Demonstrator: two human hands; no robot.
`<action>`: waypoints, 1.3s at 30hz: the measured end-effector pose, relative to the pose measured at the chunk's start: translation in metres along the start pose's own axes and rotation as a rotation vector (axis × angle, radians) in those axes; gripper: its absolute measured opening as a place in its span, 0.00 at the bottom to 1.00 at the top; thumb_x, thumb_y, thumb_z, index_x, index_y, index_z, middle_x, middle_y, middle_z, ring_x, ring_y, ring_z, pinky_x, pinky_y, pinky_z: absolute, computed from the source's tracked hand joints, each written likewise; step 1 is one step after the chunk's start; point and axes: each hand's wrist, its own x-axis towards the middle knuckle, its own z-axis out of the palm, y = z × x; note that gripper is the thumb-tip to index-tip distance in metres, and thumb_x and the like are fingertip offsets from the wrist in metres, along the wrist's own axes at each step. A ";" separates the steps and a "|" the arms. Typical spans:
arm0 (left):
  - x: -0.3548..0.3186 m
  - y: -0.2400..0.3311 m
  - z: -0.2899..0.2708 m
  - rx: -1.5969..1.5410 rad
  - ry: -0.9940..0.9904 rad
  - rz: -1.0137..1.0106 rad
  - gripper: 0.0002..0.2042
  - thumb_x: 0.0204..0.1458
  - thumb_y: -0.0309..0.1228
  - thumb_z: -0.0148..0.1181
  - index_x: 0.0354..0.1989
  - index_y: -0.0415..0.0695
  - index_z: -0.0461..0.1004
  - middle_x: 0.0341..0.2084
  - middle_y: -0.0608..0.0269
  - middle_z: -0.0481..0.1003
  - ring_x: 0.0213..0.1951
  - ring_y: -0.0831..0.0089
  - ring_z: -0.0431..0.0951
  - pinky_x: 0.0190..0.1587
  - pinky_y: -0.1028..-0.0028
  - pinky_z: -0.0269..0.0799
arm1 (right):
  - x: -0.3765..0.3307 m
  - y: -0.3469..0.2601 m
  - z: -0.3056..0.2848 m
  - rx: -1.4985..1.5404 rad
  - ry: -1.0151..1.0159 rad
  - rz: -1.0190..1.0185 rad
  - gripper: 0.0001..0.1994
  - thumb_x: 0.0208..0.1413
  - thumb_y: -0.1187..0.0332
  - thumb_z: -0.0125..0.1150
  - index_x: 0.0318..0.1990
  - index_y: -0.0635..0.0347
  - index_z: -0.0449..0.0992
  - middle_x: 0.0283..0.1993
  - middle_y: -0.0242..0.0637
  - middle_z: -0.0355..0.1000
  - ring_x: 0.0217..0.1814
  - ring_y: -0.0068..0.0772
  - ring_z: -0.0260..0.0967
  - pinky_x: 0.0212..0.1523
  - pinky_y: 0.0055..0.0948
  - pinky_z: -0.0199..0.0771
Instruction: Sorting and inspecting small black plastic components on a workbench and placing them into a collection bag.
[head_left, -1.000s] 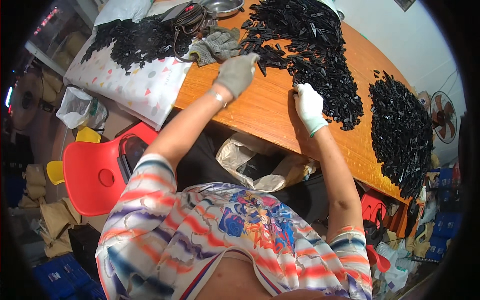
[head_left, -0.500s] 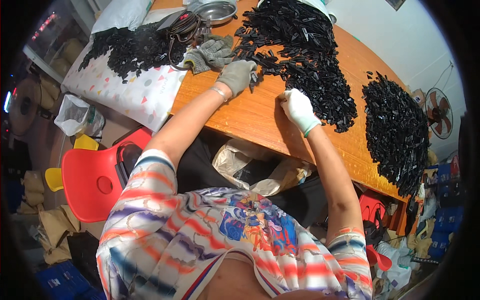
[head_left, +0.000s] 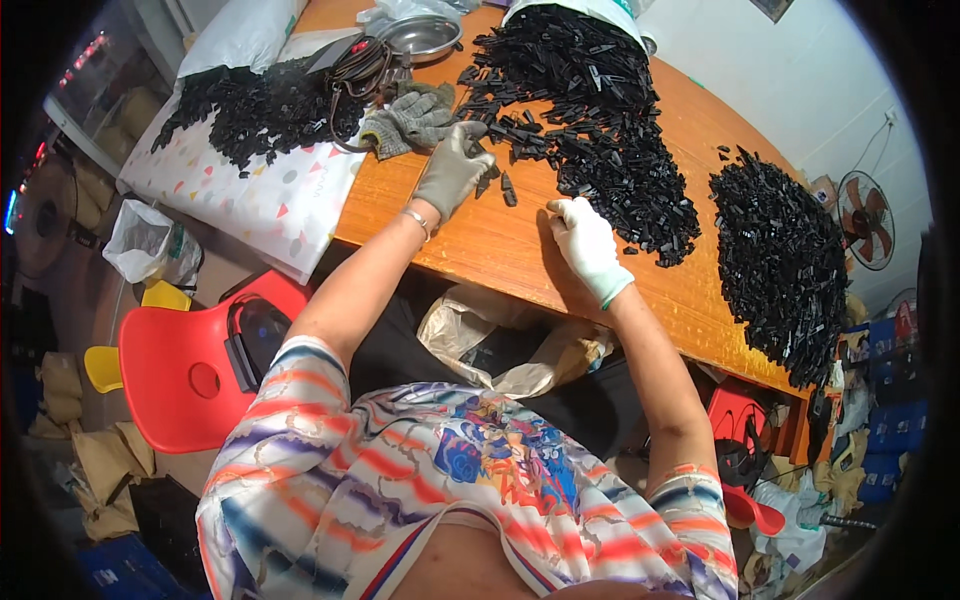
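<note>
Black pieces point(head_left: 508, 190) lie on the table point(head_left: 480, 245) at upper centre, between curled left point(head_left: 453, 178) and right point(head_left: 582, 238) gloved hands whose grip I cannot tell, near a heap point(head_left: 628, 190) seemingly spread for easy reach.

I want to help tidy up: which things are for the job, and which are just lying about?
Seem part of the job:
grey-gloved left hand
white-gloved right hand
loose black pieces between them
middle black pile
wooden table

Probably just lying about:
unworn grey gloves
metal bowl
red chair
</note>
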 end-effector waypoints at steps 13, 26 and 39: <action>-0.051 0.021 0.014 -0.999 -0.327 -0.378 0.09 0.61 0.34 0.54 0.43 0.43 0.71 0.35 0.62 0.76 0.34 0.73 0.76 0.36 0.76 0.73 | 0.005 -0.045 -0.033 0.893 0.050 0.421 0.08 0.54 0.66 0.62 0.32 0.63 0.78 0.27 0.27 0.73 0.27 0.14 0.64 0.29 0.19 0.65; -0.080 0.067 0.013 -0.667 -0.299 -0.152 0.14 0.65 0.39 0.44 0.49 0.42 0.68 0.24 0.74 0.66 0.22 0.89 0.58 0.24 0.89 0.55 | 0.019 -0.087 -0.039 1.018 0.235 0.418 0.10 0.60 0.65 0.58 0.39 0.63 0.75 0.27 0.29 0.71 0.20 0.13 0.63 0.22 0.13 0.62; -0.084 0.079 0.008 -0.594 -0.225 -0.190 0.13 0.63 0.35 0.48 0.48 0.37 0.65 0.24 0.71 0.67 0.25 0.86 0.64 0.26 0.84 0.61 | 0.016 -0.099 -0.033 0.991 0.216 0.357 0.09 0.58 0.71 0.59 0.43 0.66 0.75 0.32 0.32 0.75 0.26 0.15 0.68 0.27 0.16 0.69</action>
